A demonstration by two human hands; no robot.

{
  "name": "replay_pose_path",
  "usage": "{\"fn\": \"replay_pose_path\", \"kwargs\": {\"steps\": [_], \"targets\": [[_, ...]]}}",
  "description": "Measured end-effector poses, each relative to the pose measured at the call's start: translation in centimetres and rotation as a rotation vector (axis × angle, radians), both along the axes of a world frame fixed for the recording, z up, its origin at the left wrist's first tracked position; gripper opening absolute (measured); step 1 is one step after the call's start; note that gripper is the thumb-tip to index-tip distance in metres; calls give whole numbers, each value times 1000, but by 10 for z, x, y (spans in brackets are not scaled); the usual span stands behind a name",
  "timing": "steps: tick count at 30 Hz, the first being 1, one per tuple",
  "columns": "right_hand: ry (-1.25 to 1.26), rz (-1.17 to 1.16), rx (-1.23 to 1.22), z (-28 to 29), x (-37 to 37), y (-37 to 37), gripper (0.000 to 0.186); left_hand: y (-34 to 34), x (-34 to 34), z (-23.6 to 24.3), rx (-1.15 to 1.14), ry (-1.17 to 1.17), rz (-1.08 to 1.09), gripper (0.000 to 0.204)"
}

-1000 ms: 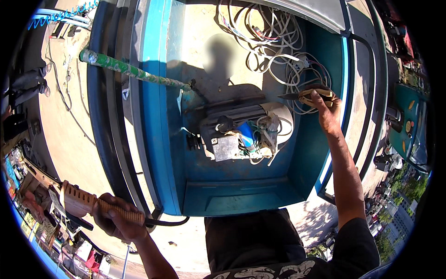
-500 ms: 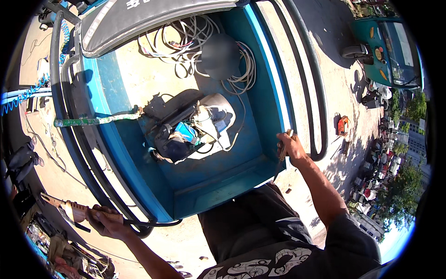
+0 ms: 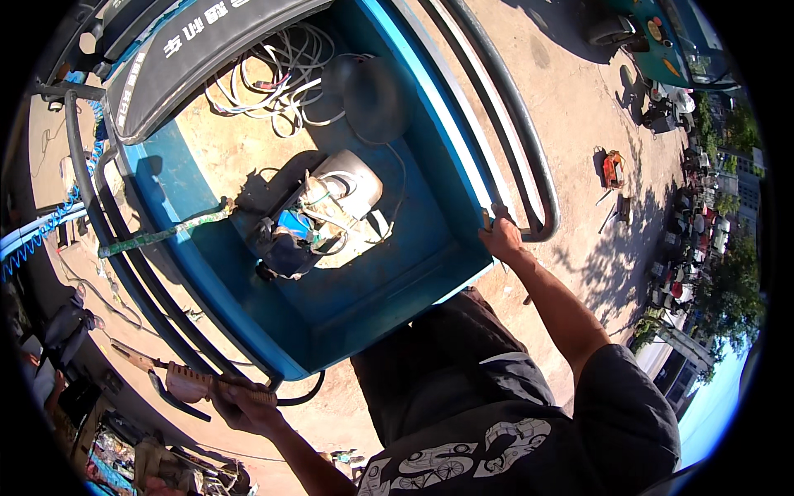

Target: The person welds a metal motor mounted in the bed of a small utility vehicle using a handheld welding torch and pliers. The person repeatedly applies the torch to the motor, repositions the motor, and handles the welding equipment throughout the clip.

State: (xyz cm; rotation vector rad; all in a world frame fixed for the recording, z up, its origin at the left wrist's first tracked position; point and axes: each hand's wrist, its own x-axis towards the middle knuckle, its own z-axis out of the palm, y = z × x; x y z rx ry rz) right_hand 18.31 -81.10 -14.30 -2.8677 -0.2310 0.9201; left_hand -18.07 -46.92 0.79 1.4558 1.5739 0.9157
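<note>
My left hand [image 3: 241, 403] is closed round the ribbed handle of a welding electrode holder [image 3: 188, 385], outside the near left corner of the blue cargo box [image 3: 289, 364]. The holder has a black lever, and its jaws point to the left. A black cable [image 3: 304, 398] runs from its handle end. My right hand [image 3: 503, 236] is closed at the box's right rim, round a slim tool with a tan handle [image 3: 486, 218]. Most of that tool is hidden by the fingers. In the box lies a heap of mixed gear [image 3: 302, 219] with a blue piece in it.
Coiled white cables [image 3: 285, 78] lie at the box's far end beside a dark, blurred round patch. Black tube rails [image 3: 504, 107] flank both sides. A green-wrapped pole [image 3: 169, 231] crosses the left wall. A red-orange object [image 3: 612, 169] lies on the ground at right.
The view has shifted, and the box sits further left and up in it. My left hand has moved right with the electrode holder. The right-hand tool's dark blade no longer shows below the hand.
</note>
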Motion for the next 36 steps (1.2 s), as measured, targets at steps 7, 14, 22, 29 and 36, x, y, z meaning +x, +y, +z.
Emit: {"fn": "replay_pose_path", "kwargs": {"steps": [7,14,22,29,36], "targets": [[3,13,-16,-16,-11,-17,79,-74,15,6,-148,-153,-305,32],[-94,-82,-19,-51,-26,-45,73,-121,18,-10,-101,-100,-518,26],[-145,5,30,-58,-41,-60,67,-134,21,-4,226,2,-832,28],[-152,68,-105,18,-37,-8,74,-156,10,-5,10,146,-1032,48],[1167,-186,867,117,-75,78,62,-154,60,15,-516,319,-1147,39]]}}
